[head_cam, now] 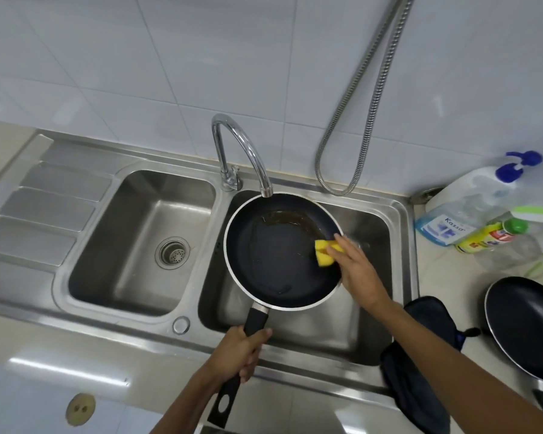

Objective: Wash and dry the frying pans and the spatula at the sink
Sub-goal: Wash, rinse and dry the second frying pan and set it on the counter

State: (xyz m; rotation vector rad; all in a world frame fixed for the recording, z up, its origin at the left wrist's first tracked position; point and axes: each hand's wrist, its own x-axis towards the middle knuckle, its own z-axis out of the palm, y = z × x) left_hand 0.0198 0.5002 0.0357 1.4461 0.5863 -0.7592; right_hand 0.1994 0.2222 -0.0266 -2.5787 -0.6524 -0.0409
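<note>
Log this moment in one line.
step: scrub | left hand: grips frying pan handle | right hand: holds yellow sponge inside pan | pan: over right basin, brown residue at far rim

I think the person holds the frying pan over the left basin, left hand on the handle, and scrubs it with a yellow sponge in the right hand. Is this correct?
Not quite: the head view shows the frying pan over the right basin, not the left. The left hand grips the handle; the right hand holds the yellow sponge.
</note>
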